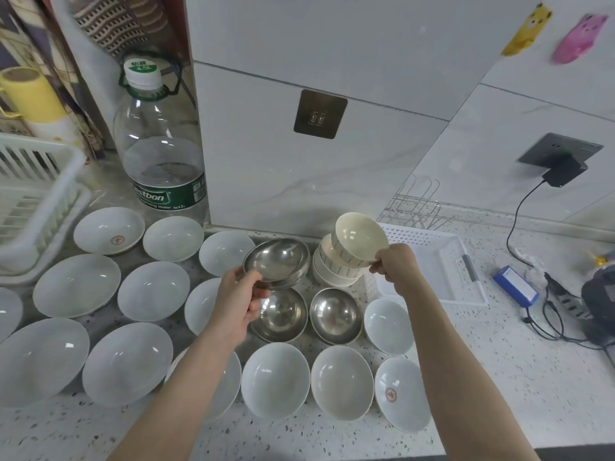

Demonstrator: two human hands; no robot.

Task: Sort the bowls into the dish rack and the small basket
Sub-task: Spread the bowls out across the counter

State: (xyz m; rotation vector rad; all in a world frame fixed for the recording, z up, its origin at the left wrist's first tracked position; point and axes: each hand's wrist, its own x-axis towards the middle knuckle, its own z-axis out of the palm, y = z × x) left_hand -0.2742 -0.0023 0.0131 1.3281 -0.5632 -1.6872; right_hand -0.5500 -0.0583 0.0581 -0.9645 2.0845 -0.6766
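Head view: left hand (239, 302) grips a steel bowl (274, 259) by its near rim, held above two steel bowls on the counter (499, 377). Right hand (396, 264) pinches a cream bowl (361, 239), tilted, over a cream stack (332, 271) beside the basket (442, 257). Rack (40, 194) at far left.

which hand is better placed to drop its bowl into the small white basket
The right hand. It holds the cream bowl right beside the small basket; the left hand, holding a steel bowl, is farther away.

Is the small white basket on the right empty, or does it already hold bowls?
Empty as far as visible: the small white basket shows only bare perforated floor; the right hand hides its near-left corner.
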